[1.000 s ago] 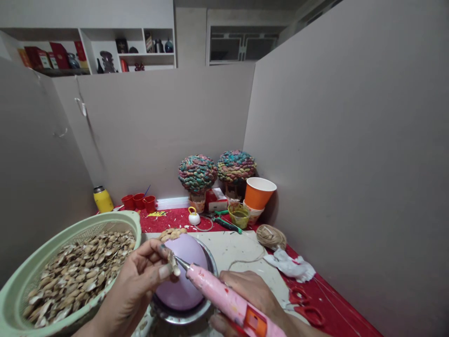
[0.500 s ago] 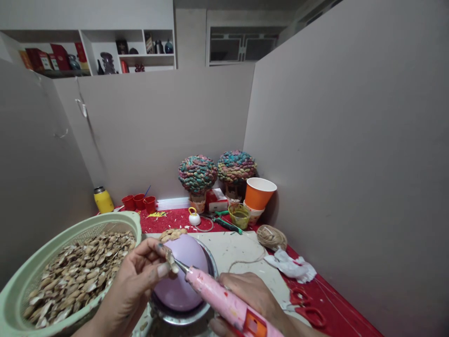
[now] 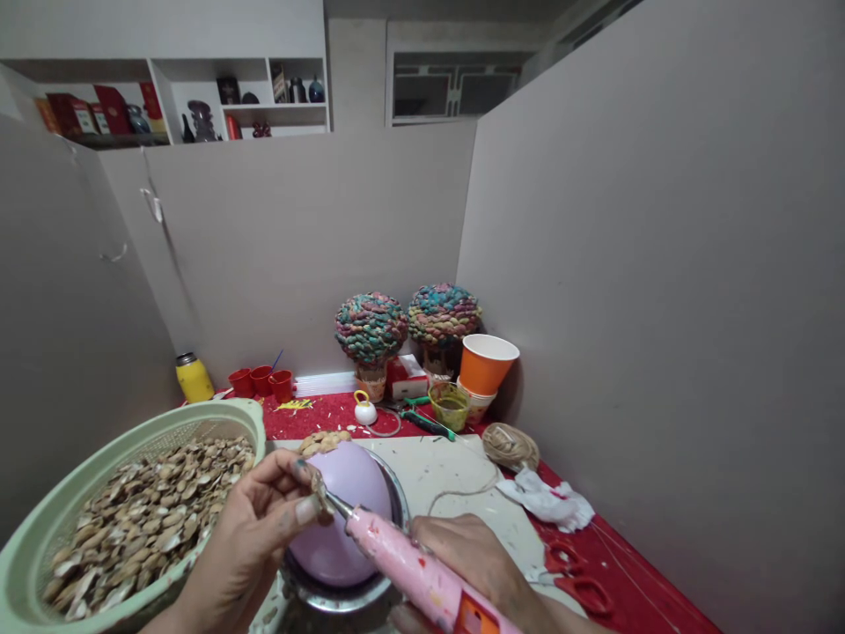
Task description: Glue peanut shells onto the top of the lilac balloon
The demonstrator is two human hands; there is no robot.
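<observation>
Between thumb and fingers, my left hand (image 3: pixel 254 519) pinches a small shell piece (image 3: pixel 321 496). My right hand (image 3: pixel 466 559) is wrapped round a pink glue gun (image 3: pixel 409 559), whose metal tip meets the shell. Behind and below them, a purple balloon (image 3: pixel 340 537) rests in a metal bowl (image 3: pixel 343 600). Several shells (image 3: pixel 325 442) cover the balloon's far upper side. To the left, a green basket (image 3: pixel 254 414) holds many loose shells (image 3: pixel 149 519).
Two colourful shell-covered balls (image 3: pixel 371 328) on cups stand at the back, beside an orange cup (image 3: pixel 488 363). Twine (image 3: pixel 510 446), crumpled tissue (image 3: pixel 551 500) and red scissors (image 3: pixel 581 586) lie right. Red cups (image 3: pixel 261 380) and a yellow bottle (image 3: pixel 194 379) stand back left.
The shell has tilted slightly in my left fingers, and the glue gun has shifted a little left and down. Both hands keep their hold.
</observation>
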